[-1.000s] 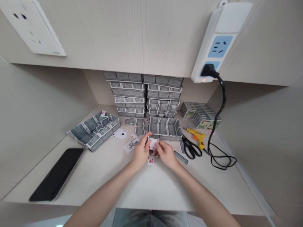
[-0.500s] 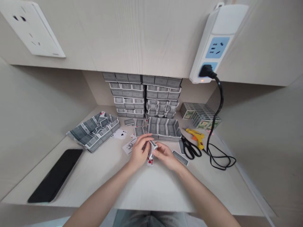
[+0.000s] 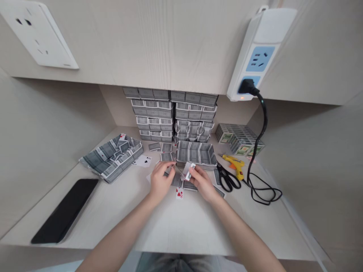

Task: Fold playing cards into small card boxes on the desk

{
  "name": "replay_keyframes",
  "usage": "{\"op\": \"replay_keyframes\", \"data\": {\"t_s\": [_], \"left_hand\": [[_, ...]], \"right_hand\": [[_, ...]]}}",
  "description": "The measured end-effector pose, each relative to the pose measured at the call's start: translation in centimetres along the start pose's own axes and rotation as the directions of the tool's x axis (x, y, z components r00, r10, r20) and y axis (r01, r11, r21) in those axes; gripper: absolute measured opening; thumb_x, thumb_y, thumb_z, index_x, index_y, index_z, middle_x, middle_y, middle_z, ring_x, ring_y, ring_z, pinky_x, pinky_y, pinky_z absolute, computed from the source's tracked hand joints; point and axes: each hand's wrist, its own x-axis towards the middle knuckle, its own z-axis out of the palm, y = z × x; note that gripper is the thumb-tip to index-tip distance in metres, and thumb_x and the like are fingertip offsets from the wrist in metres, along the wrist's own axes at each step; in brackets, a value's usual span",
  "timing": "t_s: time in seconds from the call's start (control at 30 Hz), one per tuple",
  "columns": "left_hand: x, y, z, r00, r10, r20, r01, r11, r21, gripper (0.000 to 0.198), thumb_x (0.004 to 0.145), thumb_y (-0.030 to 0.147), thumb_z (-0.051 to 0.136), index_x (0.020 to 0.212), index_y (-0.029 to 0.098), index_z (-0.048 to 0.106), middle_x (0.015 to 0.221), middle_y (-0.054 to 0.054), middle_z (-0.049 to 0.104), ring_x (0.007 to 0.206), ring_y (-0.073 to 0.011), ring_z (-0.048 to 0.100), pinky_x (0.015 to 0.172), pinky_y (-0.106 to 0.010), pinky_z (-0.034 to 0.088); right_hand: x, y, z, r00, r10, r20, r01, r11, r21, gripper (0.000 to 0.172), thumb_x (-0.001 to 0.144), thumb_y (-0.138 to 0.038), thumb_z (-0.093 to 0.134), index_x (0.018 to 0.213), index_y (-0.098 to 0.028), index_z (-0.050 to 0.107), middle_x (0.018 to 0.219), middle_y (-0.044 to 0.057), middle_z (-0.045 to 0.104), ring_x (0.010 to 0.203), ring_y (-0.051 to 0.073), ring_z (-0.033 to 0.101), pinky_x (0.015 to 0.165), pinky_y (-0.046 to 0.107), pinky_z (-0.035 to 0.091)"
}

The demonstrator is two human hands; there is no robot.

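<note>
My right hand (image 3: pixel 202 183) is closed on a folded playing card (image 3: pixel 188 170) and holds it just above the desk, in front of a small tray made of cards (image 3: pixel 196 154). My left hand (image 3: pixel 159 181) rests on the desk beside it, fingertips curled over grey-backed cards (image 3: pixel 177 180) lying flat there. A red eight of hearts (image 3: pixel 179 193) lies face up between my wrists.
Stacked card trays (image 3: pixel 170 113) fill the back. A larger card tray (image 3: pixel 113 155) sits left, a black phone (image 3: pixel 65 210) at front left. Black scissors (image 3: pixel 226 176), a yellow glue gun (image 3: pixel 235 164), its black cable (image 3: pixel 262 189) and boxed decks (image 3: pixel 239 138) lie right.
My hands have parted. The right hand lifted the folded card up and right toward the small tray, and the left hand came down onto the flat cards.
</note>
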Motion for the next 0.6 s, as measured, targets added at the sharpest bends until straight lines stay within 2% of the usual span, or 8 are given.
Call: {"op": "replay_keyframes", "data": {"t_s": [0.13, 0.23, 0.33, 0.43, 0.53, 0.6], "left_hand": [[0.2, -0.4, 0.0, 0.985, -0.152, -0.079, 0.156, 0.986, 0.054, 0.014, 0.074, 0.028, 0.057, 0.083, 0.018, 0.056, 0.078, -0.001, 0.062, 0.064, -0.0109, 0.057, 0.065, -0.025, 0.046], [0.1, -0.4, 0.1, 0.986, -0.167, -0.021, 0.167, 0.986, 0.021, 0.016, 0.074, 0.031, 0.057, 0.082, 0.018, 0.054, 0.074, 0.000, 0.061, 0.061, -0.0099, 0.056, 0.063, -0.023, 0.046], [-0.2, 0.1, 0.1, 0.991, -0.067, 0.119, 0.069, 0.998, -0.006, 0.015, 0.074, 0.030, 0.057, 0.081, 0.018, 0.052, 0.077, 0.000, 0.060, 0.066, -0.0107, 0.056, 0.065, -0.025, 0.046], [-0.4, 0.7, 0.0, 0.952, 0.101, 0.289, -0.090, 0.995, -0.052, 0.012, 0.073, 0.028, 0.058, 0.078, 0.018, 0.052, 0.092, -0.004, 0.059, 0.086, -0.0147, 0.056, 0.075, -0.029, 0.047], [-0.4, 1.1, -0.1, 0.906, 0.220, 0.362, -0.214, 0.975, -0.058, 0.008, 0.072, 0.023, 0.058, 0.071, 0.018, 0.051, 0.109, -0.007, 0.053, 0.104, -0.0192, 0.050, 0.087, -0.035, 0.043], [-0.4, 1.1, -0.2, 0.890, 0.247, 0.383, -0.248, 0.968, -0.046, 0.009, 0.071, 0.022, 0.057, 0.067, 0.018, 0.051, 0.115, -0.007, 0.051, 0.106, -0.0205, 0.048, 0.088, -0.037, 0.042]], "right_hand": [[0.0, -0.6, -0.3, 0.997, -0.009, -0.081, 0.012, 0.999, 0.037, 0.027, 0.070, -0.042, 0.062, 0.085, -0.021, 0.054, 0.072, -0.001, 0.057, 0.063, 0.014, 0.058, 0.054, 0.029, 0.051], [-0.1, -0.8, -0.3, 0.999, 0.010, -0.036, -0.008, 0.998, 0.058, 0.029, 0.070, -0.045, 0.061, 0.085, -0.021, 0.053, 0.072, -0.001, 0.056, 0.061, 0.015, 0.060, 0.055, 0.031, 0.052], [-0.1, -0.7, -0.2, 1.000, 0.002, -0.025, -0.001, 1.000, 0.029, 0.033, 0.068, -0.046, 0.063, 0.088, -0.021, 0.053, 0.077, 0.000, 0.057, 0.066, 0.016, 0.060, 0.060, 0.032, 0.052], [-0.1, -0.6, -0.2, 0.999, -0.004, -0.051, 0.001, 0.999, -0.048, 0.037, 0.064, -0.043, 0.066, 0.091, -0.022, 0.054, 0.081, 0.001, 0.058, 0.072, 0.015, 0.059, 0.063, 0.030, 0.051], [0.0, -0.6, -0.2, 0.999, 0.007, -0.053, -0.014, 0.992, -0.126, 0.039, 0.062, -0.041, 0.068, 0.093, -0.021, 0.055, 0.083, 0.000, 0.058, 0.074, 0.015, 0.058, 0.063, 0.027, 0.050], [0.0, -0.6, -0.2, 0.999, 0.017, -0.033, -0.022, 0.987, -0.157, 0.039, 0.062, -0.040, 0.068, 0.094, -0.021, 0.055, 0.081, 0.000, 0.059, 0.073, 0.014, 0.058, 0.063, 0.027, 0.049]]}}
